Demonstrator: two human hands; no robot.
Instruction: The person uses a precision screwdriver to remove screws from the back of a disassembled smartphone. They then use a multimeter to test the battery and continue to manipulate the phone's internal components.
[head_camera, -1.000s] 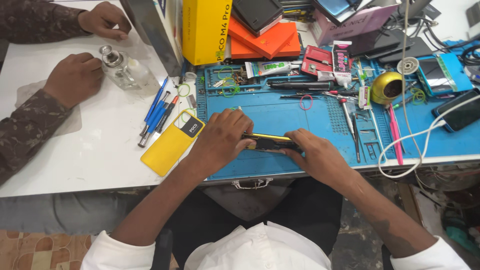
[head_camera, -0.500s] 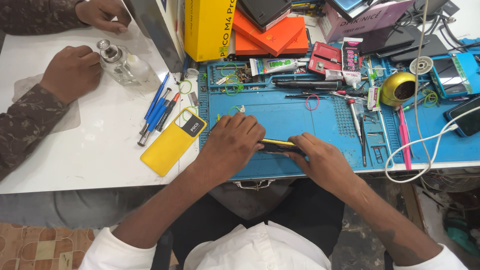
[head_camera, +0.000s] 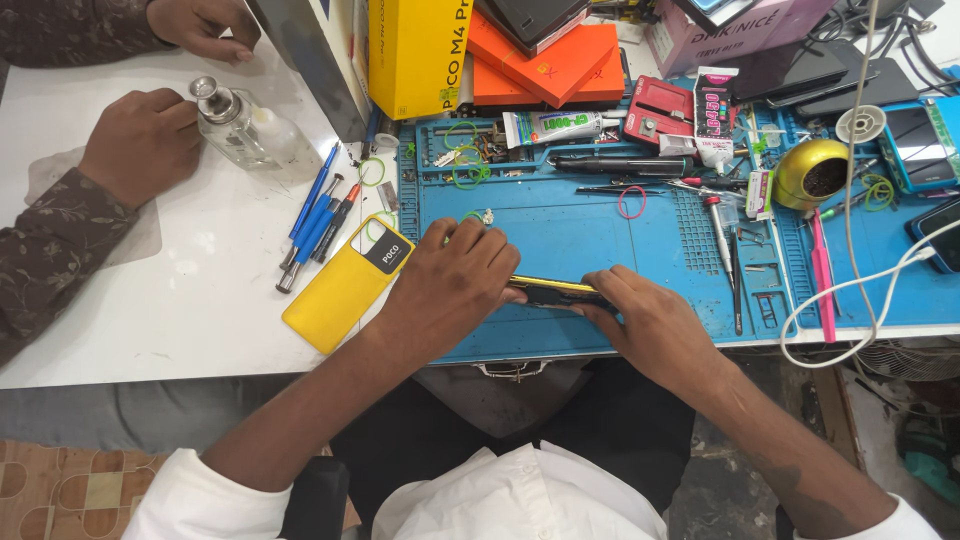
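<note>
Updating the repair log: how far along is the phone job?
Done: yellow back cover is off, lying beside the blue mat. In hand: left hand and right hand grip the phone body on edge. Left: the cover is not yet refitted.

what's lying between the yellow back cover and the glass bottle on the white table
In the head view, a row of blue-handled screwdrivers lies on the white table between the yellow back cover and the glass bottle.

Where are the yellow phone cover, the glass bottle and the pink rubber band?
Yellow cover (head_camera: 345, 290), head view, its middle.
Glass bottle (head_camera: 235, 125), head view, its body.
Pink band (head_camera: 631, 202), head view, its rim.
</note>
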